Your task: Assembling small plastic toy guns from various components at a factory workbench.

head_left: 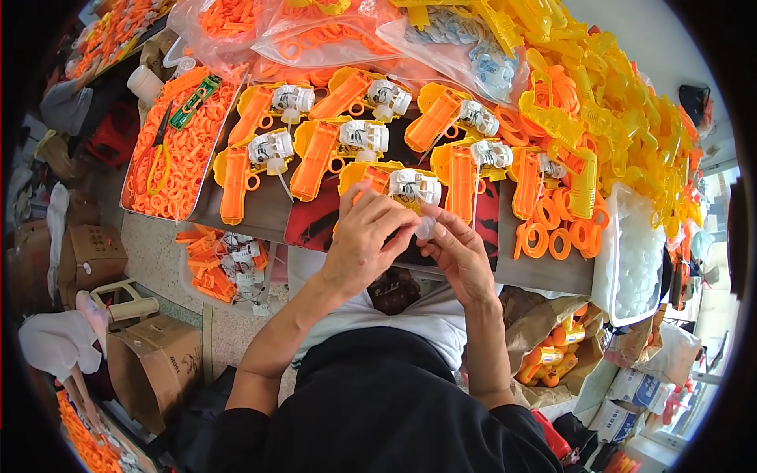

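My left hand [364, 236] grips the orange-and-yellow toy gun [392, 187] on the table [544, 272], while my right hand [457, 252] pinches a small white cap [426, 227] beside it.

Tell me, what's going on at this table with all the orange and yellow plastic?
A person is putting together toy guns. The left hand rests on an open yellow and orange toy gun half with a white mechanism inside, while the right hand pinches a small white part beside it. More half-built guns lie in rows behind, next to a tray of orange rings.
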### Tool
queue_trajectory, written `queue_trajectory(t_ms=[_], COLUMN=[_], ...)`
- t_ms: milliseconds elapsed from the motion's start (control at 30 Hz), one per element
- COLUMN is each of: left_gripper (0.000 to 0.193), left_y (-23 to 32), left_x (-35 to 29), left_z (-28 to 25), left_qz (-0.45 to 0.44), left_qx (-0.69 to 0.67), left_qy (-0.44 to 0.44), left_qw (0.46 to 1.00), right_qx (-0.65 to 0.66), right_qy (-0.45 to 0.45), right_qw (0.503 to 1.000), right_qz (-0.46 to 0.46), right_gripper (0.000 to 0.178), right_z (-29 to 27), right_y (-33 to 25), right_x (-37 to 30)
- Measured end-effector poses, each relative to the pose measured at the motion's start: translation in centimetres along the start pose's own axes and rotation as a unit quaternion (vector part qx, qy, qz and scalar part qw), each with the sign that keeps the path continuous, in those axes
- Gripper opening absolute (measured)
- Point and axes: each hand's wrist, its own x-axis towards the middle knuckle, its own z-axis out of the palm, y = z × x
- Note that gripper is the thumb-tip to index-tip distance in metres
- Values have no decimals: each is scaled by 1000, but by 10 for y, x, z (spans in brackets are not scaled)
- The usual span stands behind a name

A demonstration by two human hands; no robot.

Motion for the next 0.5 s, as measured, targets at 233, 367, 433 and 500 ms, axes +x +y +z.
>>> queue_trajectory(t_ms=[233, 367, 433, 500], left_gripper=[46, 55, 55, 54], left_y=[18, 13, 14, 17], left_x=[-23, -28, -27, -27], left_z=[-7, 1, 1, -1], left_qz=[-70, -24, -25, -40], left_qx=[-10, 65, 58, 69], left_qy=[-47, -33, -12, -3], left_qw=[996, 997, 998, 997], right_qx=[-218, -295, -394, -486], right_qy=[49, 86, 105, 126], right_qw=[965, 929, 876, 811], right_qz=[-138, -205, -257, -302], right_gripper=[33, 28, 26, 23], right_z=[22, 28, 32, 39], right_y=[-1, 11, 8, 5], right_x=[-19, -17, -16, -15])
